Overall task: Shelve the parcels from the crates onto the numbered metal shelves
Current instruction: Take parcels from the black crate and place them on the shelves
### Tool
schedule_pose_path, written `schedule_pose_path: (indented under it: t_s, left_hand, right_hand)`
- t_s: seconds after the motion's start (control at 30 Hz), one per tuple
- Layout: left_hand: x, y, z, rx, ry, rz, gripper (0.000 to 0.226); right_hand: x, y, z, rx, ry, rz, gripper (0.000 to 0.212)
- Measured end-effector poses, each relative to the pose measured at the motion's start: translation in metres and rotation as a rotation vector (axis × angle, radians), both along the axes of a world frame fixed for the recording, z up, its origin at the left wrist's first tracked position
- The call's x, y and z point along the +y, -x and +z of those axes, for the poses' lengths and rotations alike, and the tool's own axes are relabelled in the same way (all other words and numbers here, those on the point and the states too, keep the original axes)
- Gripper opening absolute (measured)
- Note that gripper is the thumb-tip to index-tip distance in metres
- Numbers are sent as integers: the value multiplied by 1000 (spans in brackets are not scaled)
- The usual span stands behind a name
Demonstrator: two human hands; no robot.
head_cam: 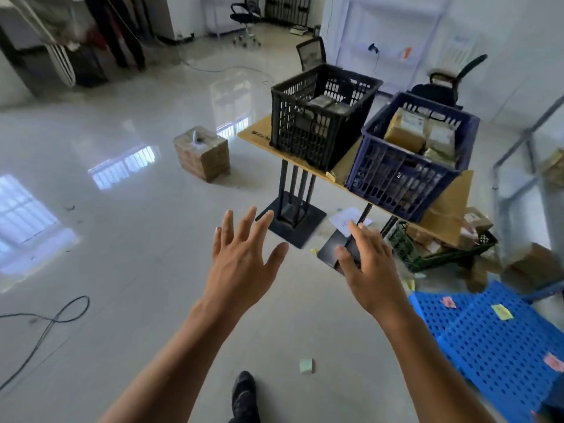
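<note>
Both hands are reaching, fingers spread and holding nothing; the right hand (367, 264) is nearer the blue crate (409, 169) of parcels (406, 132) ahead-right than the left hand (244, 257).

Head-worn, facing forward-down; blue crate (406, 181) near.

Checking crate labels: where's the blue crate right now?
Head view, right of centre: the blue crate sits on the right end of the table, beside the black crate, parcels inside.
</note>
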State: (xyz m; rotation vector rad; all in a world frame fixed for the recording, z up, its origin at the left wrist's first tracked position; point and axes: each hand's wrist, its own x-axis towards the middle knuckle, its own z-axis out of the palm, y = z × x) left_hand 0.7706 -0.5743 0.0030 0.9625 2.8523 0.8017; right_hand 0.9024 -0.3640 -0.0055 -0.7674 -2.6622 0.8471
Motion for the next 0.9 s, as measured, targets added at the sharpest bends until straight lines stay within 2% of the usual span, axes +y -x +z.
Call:
schedule_pose_path:
  t_s: [0.17, 0.33, 0.6, 0.8, 0.9]
  left_hand:
    - [42, 108, 6, -43, -10, -30, 72]
    - [98, 195, 4, -52, -7, -76, 73]
    - [221, 338, -9, -30, 11, -149, 70]
    - [327, 440, 20, 7, 73, -262, 76]
    - [372, 491, 31, 13, 75, -319, 73]
  right_hand:
    - [27, 99, 16, 26, 32, 12, 72]
    - [71, 176, 17, 109, 39, -63, 61]
    - [198, 312, 4, 106, -9, -111, 77]
    - [292, 412, 18, 103, 44, -138, 81]
    - [336, 455, 23, 29, 71, -154, 84]
